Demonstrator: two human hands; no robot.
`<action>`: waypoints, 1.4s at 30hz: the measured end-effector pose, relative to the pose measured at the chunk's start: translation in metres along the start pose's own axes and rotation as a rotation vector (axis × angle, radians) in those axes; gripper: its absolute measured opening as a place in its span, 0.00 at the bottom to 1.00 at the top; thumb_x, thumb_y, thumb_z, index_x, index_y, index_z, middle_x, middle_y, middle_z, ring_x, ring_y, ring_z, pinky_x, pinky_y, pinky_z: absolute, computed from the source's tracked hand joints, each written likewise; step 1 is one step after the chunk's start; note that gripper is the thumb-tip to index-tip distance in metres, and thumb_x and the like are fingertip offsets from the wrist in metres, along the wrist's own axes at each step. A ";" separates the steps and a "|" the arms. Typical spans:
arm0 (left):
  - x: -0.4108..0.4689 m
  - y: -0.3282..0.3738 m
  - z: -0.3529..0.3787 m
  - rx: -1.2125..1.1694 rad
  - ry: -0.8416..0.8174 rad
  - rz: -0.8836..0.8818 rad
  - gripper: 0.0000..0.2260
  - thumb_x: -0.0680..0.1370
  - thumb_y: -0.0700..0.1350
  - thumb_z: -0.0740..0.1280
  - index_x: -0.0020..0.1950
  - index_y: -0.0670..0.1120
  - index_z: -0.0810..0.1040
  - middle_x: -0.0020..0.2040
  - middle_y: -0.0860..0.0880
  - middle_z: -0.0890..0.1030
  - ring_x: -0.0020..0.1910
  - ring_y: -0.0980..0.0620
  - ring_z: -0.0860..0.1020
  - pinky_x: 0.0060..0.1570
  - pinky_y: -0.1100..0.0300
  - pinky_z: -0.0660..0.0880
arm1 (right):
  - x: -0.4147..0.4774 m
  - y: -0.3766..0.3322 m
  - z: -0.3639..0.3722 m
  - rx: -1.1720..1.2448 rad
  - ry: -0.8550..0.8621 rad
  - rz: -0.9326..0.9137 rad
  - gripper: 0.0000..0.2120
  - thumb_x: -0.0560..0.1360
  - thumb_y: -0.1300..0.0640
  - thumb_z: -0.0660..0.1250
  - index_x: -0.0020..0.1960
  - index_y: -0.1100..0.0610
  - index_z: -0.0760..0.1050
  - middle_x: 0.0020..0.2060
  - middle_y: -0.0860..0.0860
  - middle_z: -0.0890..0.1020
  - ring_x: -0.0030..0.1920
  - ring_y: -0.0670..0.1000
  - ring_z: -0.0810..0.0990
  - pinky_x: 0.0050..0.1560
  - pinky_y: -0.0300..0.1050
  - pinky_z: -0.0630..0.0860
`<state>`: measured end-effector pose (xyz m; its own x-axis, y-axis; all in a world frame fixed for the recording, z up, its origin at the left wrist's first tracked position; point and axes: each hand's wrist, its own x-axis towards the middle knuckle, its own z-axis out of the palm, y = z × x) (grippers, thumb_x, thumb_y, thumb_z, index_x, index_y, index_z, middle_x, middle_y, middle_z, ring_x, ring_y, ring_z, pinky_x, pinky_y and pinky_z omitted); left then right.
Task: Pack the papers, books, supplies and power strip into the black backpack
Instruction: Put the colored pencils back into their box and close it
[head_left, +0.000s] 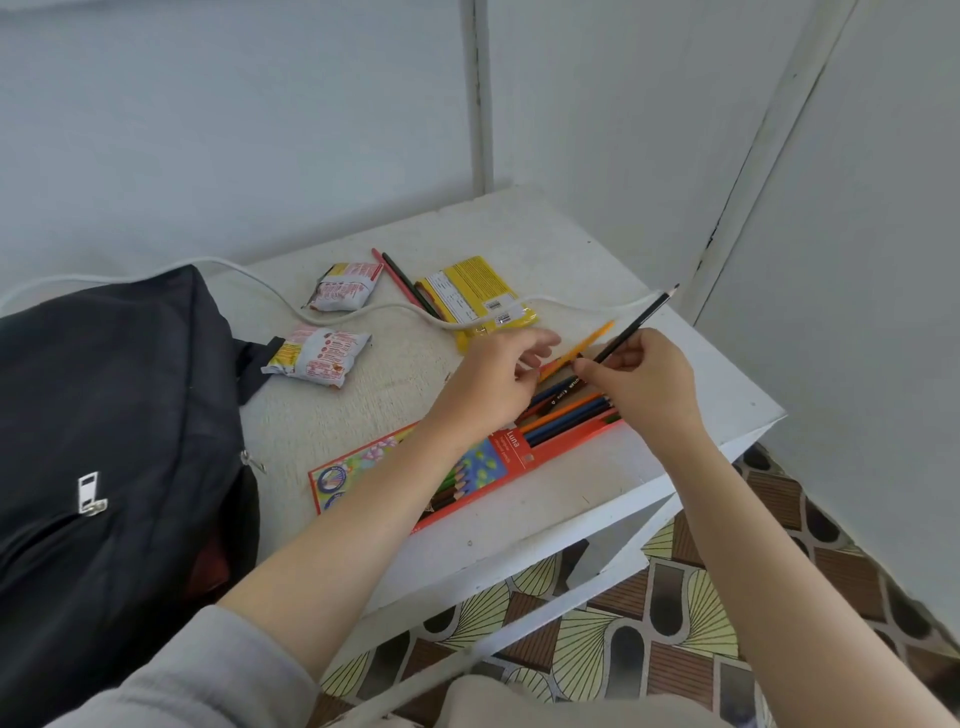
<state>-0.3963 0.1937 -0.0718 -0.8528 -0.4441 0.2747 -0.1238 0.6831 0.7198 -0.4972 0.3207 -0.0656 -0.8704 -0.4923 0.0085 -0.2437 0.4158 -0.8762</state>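
Two hands | right hand (644, 387) pinches black pencil (640, 322) | left hand (488, 387) pinches orange pencil (587, 343)

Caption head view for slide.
Right hand pinches a black pencil over the open pencil box; left hand by an orange pencil; black backpack alongside.

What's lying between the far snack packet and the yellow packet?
Head view: a red pencil and a dark pencil lie side by side there; the white cable crosses their near ends.
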 end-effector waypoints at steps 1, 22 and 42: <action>-0.003 -0.001 0.000 0.012 -0.004 0.006 0.19 0.73 0.29 0.63 0.61 0.42 0.78 0.51 0.48 0.81 0.47 0.57 0.78 0.50 0.66 0.76 | 0.001 0.001 -0.001 -0.031 -0.012 0.011 0.16 0.68 0.50 0.75 0.44 0.56 0.71 0.35 0.46 0.76 0.37 0.46 0.74 0.34 0.38 0.68; -0.038 -0.008 0.002 0.406 0.106 0.137 0.10 0.74 0.47 0.65 0.44 0.43 0.84 0.51 0.46 0.81 0.54 0.48 0.76 0.54 0.56 0.70 | -0.007 0.012 -0.003 -0.791 0.009 -0.224 0.35 0.76 0.34 0.49 0.76 0.52 0.52 0.76 0.56 0.53 0.76 0.57 0.49 0.71 0.63 0.45; -0.042 -0.008 0.001 0.387 0.124 0.135 0.16 0.75 0.50 0.59 0.44 0.43 0.83 0.53 0.47 0.81 0.56 0.49 0.76 0.54 0.58 0.68 | -0.018 0.020 0.010 -0.918 -0.203 -0.471 0.42 0.70 0.36 0.28 0.76 0.54 0.55 0.75 0.48 0.61 0.76 0.47 0.51 0.65 0.63 0.26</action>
<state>-0.3597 0.2081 -0.0897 -0.8100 -0.3856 0.4418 -0.2162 0.8967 0.3862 -0.4817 0.3301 -0.0878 -0.5358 -0.8387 0.0978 -0.8436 0.5270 -0.1027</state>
